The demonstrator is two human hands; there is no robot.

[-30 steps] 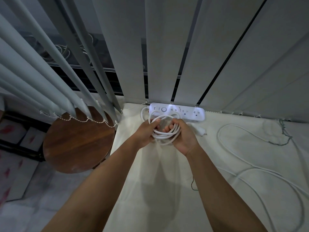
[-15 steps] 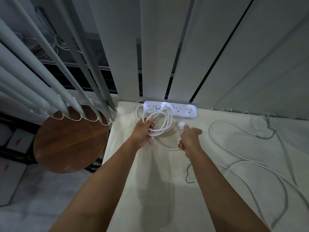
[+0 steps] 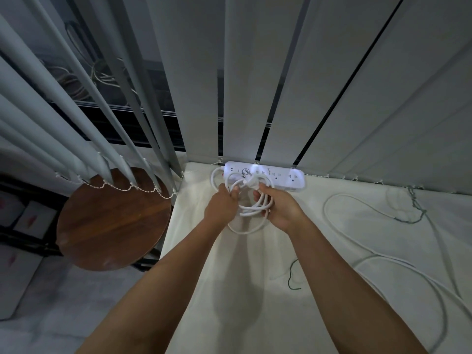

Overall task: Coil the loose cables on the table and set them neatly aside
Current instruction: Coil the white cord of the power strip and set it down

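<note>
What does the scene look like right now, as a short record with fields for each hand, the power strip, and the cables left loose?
left hand: grips the left side of the coiled white cable
right hand: grips its right side
power strip: at the table's far edge, behind the coil
uncoiled: long white cable and thin dark cord, on the table right of the hands

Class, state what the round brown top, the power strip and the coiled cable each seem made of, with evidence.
Round brown top: likely varnished wood; brown grain streaks, faint sheen. Power strip: hard white plastic, seemingly glossy; bright highlights. Coiled cable: smooth white plastic or rubber sheath; bends into loops.
</note>
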